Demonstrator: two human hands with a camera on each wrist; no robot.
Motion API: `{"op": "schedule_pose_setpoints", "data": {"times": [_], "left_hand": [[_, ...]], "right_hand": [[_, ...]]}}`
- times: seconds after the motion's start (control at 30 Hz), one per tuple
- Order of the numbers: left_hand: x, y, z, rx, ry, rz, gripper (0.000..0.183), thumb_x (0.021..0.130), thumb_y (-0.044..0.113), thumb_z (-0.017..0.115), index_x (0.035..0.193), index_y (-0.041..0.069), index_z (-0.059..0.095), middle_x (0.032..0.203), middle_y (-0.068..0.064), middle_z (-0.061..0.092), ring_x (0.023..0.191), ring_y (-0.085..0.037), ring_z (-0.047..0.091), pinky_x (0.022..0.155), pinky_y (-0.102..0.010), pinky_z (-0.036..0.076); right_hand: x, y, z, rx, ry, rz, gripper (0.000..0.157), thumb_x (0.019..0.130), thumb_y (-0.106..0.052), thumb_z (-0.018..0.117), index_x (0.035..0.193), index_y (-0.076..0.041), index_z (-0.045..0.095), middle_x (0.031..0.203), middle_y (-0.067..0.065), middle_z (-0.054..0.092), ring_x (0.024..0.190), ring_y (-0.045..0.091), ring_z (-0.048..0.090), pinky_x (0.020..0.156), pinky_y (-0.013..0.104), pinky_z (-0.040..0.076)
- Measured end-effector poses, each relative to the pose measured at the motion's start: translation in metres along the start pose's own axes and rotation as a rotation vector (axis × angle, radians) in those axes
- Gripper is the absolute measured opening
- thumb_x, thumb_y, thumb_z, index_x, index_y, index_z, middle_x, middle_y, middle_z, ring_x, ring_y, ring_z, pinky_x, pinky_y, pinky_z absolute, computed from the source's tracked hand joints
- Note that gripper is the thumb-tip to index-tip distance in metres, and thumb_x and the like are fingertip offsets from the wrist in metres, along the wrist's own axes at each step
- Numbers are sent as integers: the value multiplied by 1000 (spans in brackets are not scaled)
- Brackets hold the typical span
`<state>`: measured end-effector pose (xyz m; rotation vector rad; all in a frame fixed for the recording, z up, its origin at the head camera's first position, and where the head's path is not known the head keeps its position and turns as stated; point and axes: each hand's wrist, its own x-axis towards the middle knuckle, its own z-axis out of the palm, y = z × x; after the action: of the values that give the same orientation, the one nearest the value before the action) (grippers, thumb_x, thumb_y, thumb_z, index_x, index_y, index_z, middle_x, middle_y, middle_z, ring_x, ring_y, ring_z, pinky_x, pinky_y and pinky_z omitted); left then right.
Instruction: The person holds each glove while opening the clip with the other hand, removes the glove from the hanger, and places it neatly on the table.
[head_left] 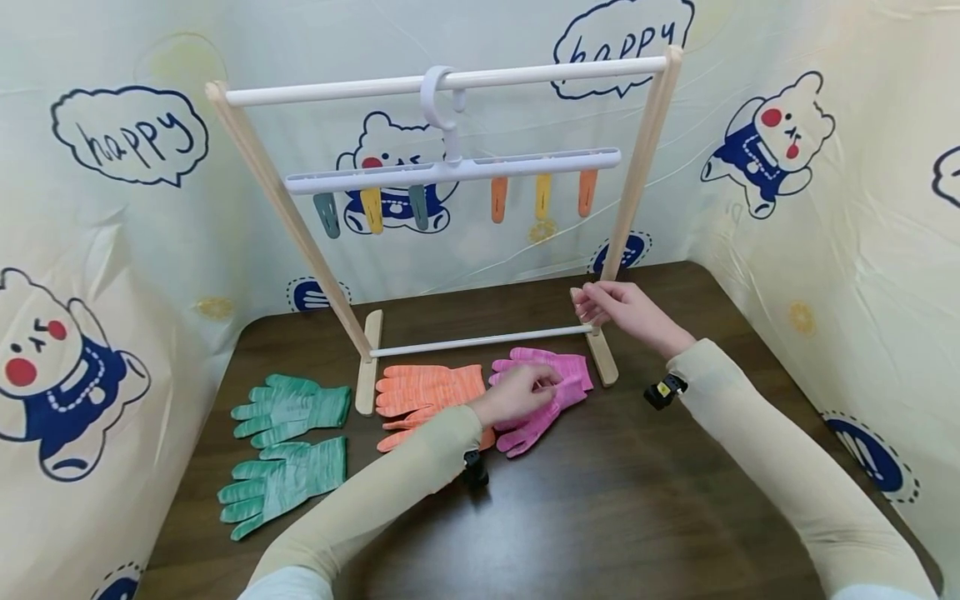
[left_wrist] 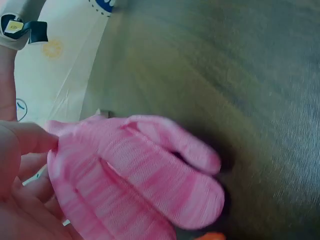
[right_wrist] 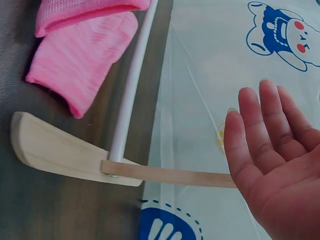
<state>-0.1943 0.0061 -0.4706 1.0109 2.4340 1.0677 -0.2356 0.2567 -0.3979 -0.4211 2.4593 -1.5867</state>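
My left hand (head_left: pixel 519 395) pinches the upper of two pink gloves (head_left: pixel 525 433) lying overlapped on the table. In the left wrist view, the thumb presses on the knit of that pink glove (left_wrist: pixel 135 170), with fingers behind it. Beside the rack's right post, my right hand (head_left: pixel 618 307) is raised and holds nothing; its fingers (right_wrist: pixel 270 115) are relaxed in the right wrist view. Orange gloves (head_left: pixel 431 387) lie left of the pink pair, partly hidden by my left forearm. Farther left are two green gloves (head_left: pixel 288 410), one nearer me than the other.
A wooden-legged rack (head_left: pixel 637 158) stands at the table's back, with a white top bar (head_left: pixel 330 89) and lower rod (head_left: pixel 480 341). From the top bar hangs a white hanger (head_left: pixel 450 171) with several coloured clips (head_left: pixel 498 200). Printed cloth surrounds the brown table (head_left: pixel 600 517).
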Motion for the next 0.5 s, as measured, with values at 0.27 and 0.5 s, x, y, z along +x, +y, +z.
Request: {"op": "schedule_pose_setpoints", "data": {"times": [0.27, 0.5], "left_hand": [[1, -3, 7, -105, -76, 6, 20, 102, 2, 59, 119, -4, 67, 110, -14, 71, 99, -18, 65, 88, -26, 53], [3, -9, 15, -56, -182, 18, 21, 102, 3, 58, 120, 1, 67, 104, -9, 71, 88, -10, 60, 79, -23, 51]], "right_hand": [[-10, 10, 4, -10, 4, 13, 45, 114, -31, 43, 126, 7, 64, 115, 27, 68, 106, 38, 68, 90, 36, 59], [-17, 16, 6, -6, -7, 20, 47, 114, -30, 42, 127, 10, 62, 114, 26, 69, 104, 33, 69, 91, 42, 59]]}}
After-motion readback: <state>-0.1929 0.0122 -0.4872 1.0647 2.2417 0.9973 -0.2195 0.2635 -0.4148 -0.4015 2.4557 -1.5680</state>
